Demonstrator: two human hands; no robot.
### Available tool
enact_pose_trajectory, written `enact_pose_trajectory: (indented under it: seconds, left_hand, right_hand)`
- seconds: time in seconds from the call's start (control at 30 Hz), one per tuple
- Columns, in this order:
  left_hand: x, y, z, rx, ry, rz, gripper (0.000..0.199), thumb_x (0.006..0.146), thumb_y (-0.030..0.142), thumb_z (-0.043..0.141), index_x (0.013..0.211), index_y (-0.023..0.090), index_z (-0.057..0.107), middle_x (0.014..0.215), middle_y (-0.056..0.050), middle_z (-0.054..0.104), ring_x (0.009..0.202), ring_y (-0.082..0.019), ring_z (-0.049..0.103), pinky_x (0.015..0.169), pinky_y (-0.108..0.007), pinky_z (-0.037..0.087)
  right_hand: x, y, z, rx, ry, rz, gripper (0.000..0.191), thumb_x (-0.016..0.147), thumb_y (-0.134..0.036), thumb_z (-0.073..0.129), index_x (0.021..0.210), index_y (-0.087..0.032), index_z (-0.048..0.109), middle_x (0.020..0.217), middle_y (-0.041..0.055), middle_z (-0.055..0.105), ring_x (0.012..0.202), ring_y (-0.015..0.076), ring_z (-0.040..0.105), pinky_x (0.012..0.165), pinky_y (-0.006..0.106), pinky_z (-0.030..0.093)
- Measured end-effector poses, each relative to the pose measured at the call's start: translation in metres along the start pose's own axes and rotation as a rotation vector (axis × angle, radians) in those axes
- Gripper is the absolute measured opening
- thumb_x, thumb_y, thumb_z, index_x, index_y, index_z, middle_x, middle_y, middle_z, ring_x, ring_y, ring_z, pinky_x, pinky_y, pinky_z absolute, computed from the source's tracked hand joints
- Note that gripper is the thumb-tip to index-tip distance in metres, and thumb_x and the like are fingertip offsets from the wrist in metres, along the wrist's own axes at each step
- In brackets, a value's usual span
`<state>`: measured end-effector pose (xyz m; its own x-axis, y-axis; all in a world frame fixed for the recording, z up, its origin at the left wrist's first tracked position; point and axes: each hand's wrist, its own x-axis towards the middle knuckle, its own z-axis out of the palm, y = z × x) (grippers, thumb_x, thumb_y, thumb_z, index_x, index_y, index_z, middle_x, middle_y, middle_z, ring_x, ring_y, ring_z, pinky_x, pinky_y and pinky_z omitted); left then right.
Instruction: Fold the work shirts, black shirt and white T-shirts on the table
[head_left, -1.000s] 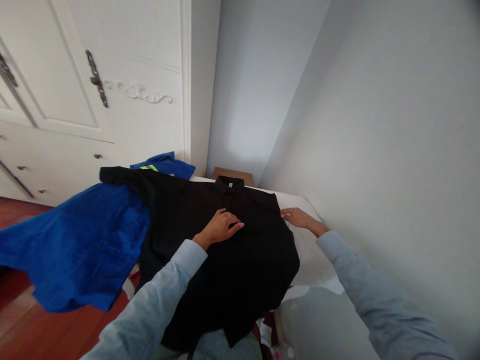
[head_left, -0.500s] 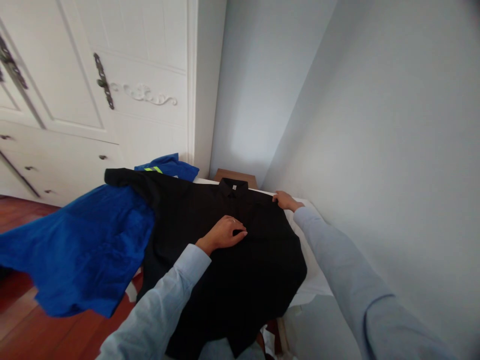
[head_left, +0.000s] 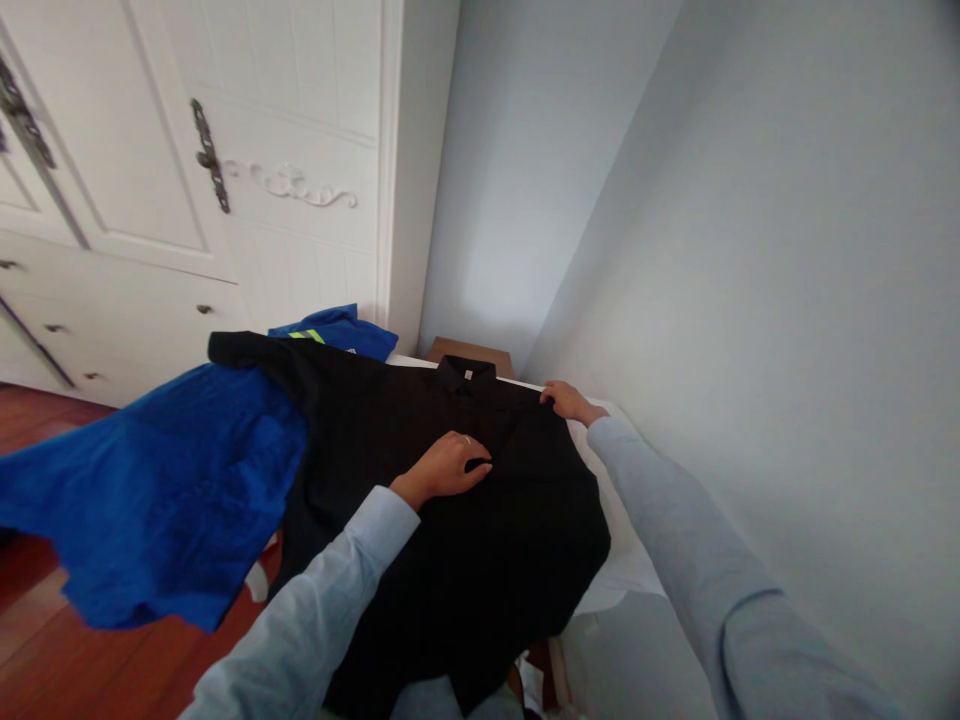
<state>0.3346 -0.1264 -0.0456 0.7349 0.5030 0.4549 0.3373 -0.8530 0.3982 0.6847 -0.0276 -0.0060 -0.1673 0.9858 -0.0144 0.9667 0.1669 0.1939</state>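
Observation:
A black shirt [head_left: 450, 540] lies spread out, its collar [head_left: 466, 374] with a small white label at the far edge. My left hand [head_left: 448, 465] is closed on the shirt's front, thumb and fingers pinching the cloth below the collar. At the shirt's right shoulder, my right hand [head_left: 568, 400] grips the black fabric. Beneath the shirt's left side hangs a blue garment [head_left: 172, 490]. White cloth [head_left: 619, 540] shows under the right side.
A folded blue garment with a yellow-green stripe [head_left: 360, 333] sits behind the shirt. Beyond stand a white wardrobe [head_left: 300, 120] and a brown box-like object [head_left: 472, 350]. A grey wall [head_left: 787, 280] rises on the right, and red-brown flooring [head_left: 112, 670] shows at lower left.
My right hand has shifted very slightly left with the shirt's shoulder. My left hand stays almost where it was.

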Motion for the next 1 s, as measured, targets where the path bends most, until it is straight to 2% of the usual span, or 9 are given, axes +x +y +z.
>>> enact_pose_trajectory:
  seconds: [0.1,0.27,0.43,0.57,0.67,0.83,1.0]
  left_hand:
    - [0.000,0.000,0.000,0.005,0.002,0.003,0.022,0.094,0.031,0.060,0.104,0.020,0.076,0.109,-0.008,0.078,0.105,-0.024,0.072,0.097,-0.034,0.050]
    - [0.001,0.000,0.000,0.023,-0.024,-0.025,0.024,0.096,0.032,0.057,0.105,0.020,0.076,0.109,-0.008,0.077,0.105,-0.024,0.071,0.097,-0.036,0.050]
    - [0.003,0.000,0.001,0.089,-0.001,-0.081,0.027,0.099,0.028,0.050,0.098,0.020,0.075,0.102,-0.008,0.078,0.099,-0.025,0.071,0.093,-0.038,0.051]
    - [0.004,-0.001,0.002,0.100,0.000,-0.081,0.025,0.098,0.026,0.050,0.095,0.019,0.075,0.100,-0.009,0.078,0.097,-0.025,0.071,0.091,-0.038,0.050]
    - [0.004,-0.001,0.002,0.103,0.002,-0.085,0.022,0.096,0.025,0.053,0.095,0.020,0.075,0.101,-0.008,0.078,0.098,-0.025,0.071,0.092,-0.037,0.050]
    - [0.004,0.000,0.002,0.086,0.012,-0.086,0.022,0.096,0.024,0.054,0.095,0.019,0.075,0.099,-0.008,0.078,0.097,-0.024,0.071,0.093,-0.036,0.050]
    - [0.004,0.000,0.002,0.063,0.022,-0.128,0.021,0.095,0.024,0.054,0.093,0.020,0.075,0.099,-0.007,0.078,0.096,-0.024,0.071,0.093,-0.037,0.050]
  right_hand:
    - [0.001,-0.001,0.002,-0.017,-0.023,0.038,0.031,0.083,-0.007,0.058,0.105,-0.019,0.077,0.123,0.0125,0.069,0.114,0.0233,0.062,0.101,0.031,0.044]
    - [-0.008,0.003,0.003,-0.034,0.018,0.143,0.029,0.086,-0.010,0.054,0.107,-0.015,0.074,0.121,0.0198,0.068,0.115,0.0301,0.062,0.101,0.042,0.046]
    - [-0.021,-0.015,-0.001,0.034,0.152,0.107,0.040,0.092,-0.010,0.046,0.127,-0.016,0.063,0.130,0.0163,0.065,0.124,0.0268,0.058,0.107,0.037,0.043]
    - [-0.032,-0.036,0.006,0.101,0.207,0.046,0.044,0.104,-0.034,0.038,0.142,-0.016,0.050,0.143,0.0151,0.058,0.134,0.0261,0.051,0.115,0.038,0.037]
    - [-0.034,-0.042,0.020,0.137,0.168,0.070,0.053,0.104,-0.041,0.040,0.148,-0.011,0.044,0.150,0.0191,0.052,0.139,0.0278,0.048,0.116,0.039,0.037]
    - [-0.023,-0.039,0.043,0.184,0.073,0.141,0.054,0.106,-0.043,0.033,0.148,-0.011,0.045,0.156,0.0203,0.046,0.146,0.0280,0.041,0.118,0.044,0.035]
    - [-0.020,-0.039,0.047,0.211,0.037,0.170,0.062,0.106,-0.049,0.024,0.154,-0.011,0.037,0.163,0.0197,0.034,0.153,0.0302,0.029,0.121,0.049,0.029]
